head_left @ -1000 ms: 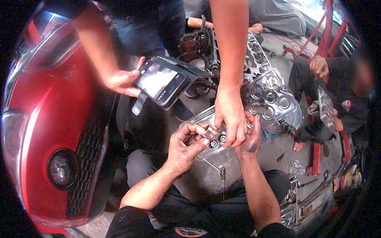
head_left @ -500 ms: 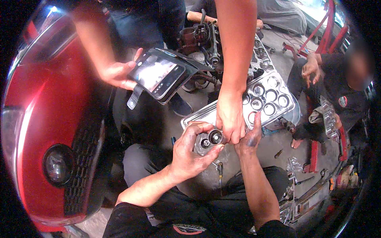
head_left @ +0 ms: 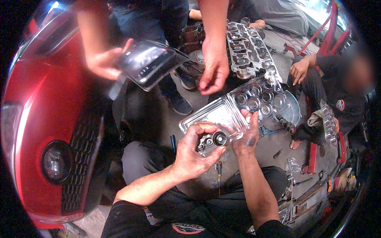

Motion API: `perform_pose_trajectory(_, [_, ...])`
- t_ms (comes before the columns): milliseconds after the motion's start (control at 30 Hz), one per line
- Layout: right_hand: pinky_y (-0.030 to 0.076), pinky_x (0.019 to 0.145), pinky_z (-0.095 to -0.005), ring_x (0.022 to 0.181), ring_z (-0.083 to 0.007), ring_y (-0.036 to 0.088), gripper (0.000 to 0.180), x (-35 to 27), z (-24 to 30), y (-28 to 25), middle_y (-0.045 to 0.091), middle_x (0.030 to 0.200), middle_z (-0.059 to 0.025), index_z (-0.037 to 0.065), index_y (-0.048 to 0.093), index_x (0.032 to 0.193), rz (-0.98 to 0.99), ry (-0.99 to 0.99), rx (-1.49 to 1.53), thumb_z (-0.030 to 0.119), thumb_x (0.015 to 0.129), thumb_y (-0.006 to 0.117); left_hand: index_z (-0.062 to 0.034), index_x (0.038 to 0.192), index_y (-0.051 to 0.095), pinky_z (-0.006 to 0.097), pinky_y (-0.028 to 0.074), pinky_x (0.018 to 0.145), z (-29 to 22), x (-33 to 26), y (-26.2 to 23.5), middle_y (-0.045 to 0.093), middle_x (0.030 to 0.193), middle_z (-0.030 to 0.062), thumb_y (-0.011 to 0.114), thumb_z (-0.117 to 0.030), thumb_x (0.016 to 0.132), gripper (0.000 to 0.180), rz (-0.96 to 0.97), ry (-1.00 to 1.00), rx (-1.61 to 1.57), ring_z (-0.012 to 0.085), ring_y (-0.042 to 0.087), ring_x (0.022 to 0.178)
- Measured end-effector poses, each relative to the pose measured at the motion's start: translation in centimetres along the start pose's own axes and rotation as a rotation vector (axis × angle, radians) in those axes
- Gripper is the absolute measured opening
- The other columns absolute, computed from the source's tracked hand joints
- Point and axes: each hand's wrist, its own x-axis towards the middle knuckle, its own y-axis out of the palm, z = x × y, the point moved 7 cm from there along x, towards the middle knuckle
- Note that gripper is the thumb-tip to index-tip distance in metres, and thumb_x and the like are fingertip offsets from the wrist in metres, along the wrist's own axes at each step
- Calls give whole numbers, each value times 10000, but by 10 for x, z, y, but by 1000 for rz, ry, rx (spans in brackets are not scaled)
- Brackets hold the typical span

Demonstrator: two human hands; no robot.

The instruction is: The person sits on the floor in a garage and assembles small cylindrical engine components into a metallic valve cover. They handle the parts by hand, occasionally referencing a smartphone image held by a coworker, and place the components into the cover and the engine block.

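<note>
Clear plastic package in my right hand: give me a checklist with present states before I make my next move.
1. Clear plastic package held: ok, the right hand grips its near edge.
2. Package shut: not ok, it lies open.
3. Metal cup secure: ok, pinched in the left hand between thumb and finger.
4. Smaller round parts beside the cup gripped too: cannot tell.
5. Co-worker's nearer hand off the package: ok, apart from it.

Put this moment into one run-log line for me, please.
left hand: holds cup-shaped metal part | right hand: holds open clear plastic clamshell | co-worker's hand: holds smartphone | nearby: cylinder head
</note>
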Motion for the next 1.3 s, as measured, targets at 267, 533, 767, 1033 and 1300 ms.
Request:
perform_pose_trajectory(267, [581,786,-547,1043,-347,607,600,3,0,4,564,1158,-214,-22,433,1207,9,-13,6,533,983,394,-47,1198,465,450,475,915,-22,6,-2,629,1082,158,763,51,688,599,22,359,205,330,604,1035])
perform_pose_trajectory(533, [579,789,-561,1034,-360,610,599,4,-2,14,565,1148,-214,-17,434,1208,-1,-4,17,535,975,418,-39,1171,469,452,480,913,-19,12,-9,627,1071,164,771,44,679,583,26,322,234,324,611,1017])
perform_pose_trajectory(767, [532,825,-617,1033,-417,615,586,17,-3,9,573,1149,-244,9,451,1153,-7,-22,95,556,946,483,-17,1100,506,440,486,893,-22,24,-11,623,1050,169,784,24,680,506,38,295,206,316,615,991])
perform_pose_trajectory(1033, [518,837,-645,1034,-434,615,591,-8,21,36,542,1230,-242,56,415,1251,-34,72,139,561,948,469,-45,932,601,461,475,894,-45,35,4,614,1056,127,774,-5,681,307,132,324,452,333,597,998])
perform_pose_trajectory(1300, [353,979,-629,1148,-420,577,648,-12,23,30,489,1352,-195,95,362,1343,81,56,36,611,953,410,-102,993,673,487,334,1022,-28,41,25,650,1085,56,728,-122,721,278,266,229,887,284,522,1164])
